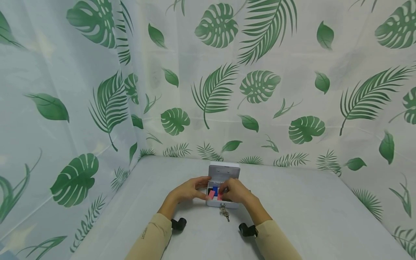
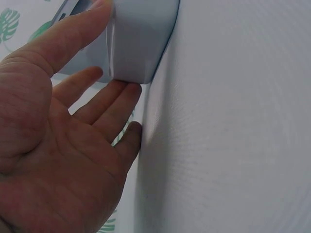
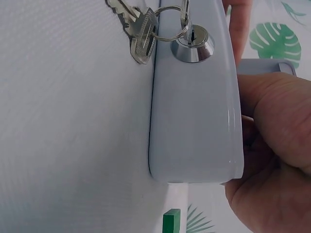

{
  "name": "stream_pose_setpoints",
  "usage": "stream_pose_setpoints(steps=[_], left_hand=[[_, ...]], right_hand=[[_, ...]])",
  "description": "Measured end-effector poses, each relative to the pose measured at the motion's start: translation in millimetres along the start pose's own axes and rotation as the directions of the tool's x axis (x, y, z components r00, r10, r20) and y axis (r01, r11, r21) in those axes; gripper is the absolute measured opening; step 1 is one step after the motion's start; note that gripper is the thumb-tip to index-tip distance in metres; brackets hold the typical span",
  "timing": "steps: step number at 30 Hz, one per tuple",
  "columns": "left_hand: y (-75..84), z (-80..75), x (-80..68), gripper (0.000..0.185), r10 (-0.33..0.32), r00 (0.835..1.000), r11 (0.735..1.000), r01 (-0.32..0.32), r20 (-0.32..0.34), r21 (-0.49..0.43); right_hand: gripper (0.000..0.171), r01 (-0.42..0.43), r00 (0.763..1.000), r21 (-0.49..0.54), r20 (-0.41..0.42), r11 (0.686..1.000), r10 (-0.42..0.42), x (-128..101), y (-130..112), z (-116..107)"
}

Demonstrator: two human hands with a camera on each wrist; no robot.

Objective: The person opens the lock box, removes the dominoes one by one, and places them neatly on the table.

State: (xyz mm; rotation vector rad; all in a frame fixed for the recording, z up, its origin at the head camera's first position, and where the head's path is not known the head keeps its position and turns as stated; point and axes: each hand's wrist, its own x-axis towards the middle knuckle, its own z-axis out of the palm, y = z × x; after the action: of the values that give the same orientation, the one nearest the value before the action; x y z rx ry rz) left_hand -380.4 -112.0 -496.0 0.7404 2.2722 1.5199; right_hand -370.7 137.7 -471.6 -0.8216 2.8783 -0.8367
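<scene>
Left hand [image 1: 190, 190] spread, steadying box [image 1: 222, 187]; right hand [image 1: 234, 191] pinching pink piece [image 1: 220, 196] inside. Weak pinch could drop it; raised lid [image 1: 224, 172] might fall on fingers.

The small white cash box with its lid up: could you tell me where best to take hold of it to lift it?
Probably grip the cash box by its two short side walls, hands from left and right: the keys hang at the front and the raised lid blocks the back.

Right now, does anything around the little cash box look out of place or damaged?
Nothing stands out. The white box sits open and level on the table, keys hang from its front lock, and no spill or damage shows.
</scene>
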Motion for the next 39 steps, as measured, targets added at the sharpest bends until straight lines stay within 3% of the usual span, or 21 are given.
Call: stream_pose_setpoints(steps=[8, 39], left_hand=[[0.3, 0.1, 0.0, 0.088, -0.006, 1.000, 1.000, 0.006, -0.005, 0.005], [-2.7, -0.5, 1.8, 0.086, 0.013, 1.000, 1.000, -0.013, 0.008, -0.014]], right_hand=[[0.006, 0.019, 0.999, -0.002, 0.027, 1.000, -0.019, -1.5, -2.8, 1.0], [0.013, 0.075, 0.997, -0.055, -0.002, 0.996, -0.075, -3.0, 1.3, 4.3]])
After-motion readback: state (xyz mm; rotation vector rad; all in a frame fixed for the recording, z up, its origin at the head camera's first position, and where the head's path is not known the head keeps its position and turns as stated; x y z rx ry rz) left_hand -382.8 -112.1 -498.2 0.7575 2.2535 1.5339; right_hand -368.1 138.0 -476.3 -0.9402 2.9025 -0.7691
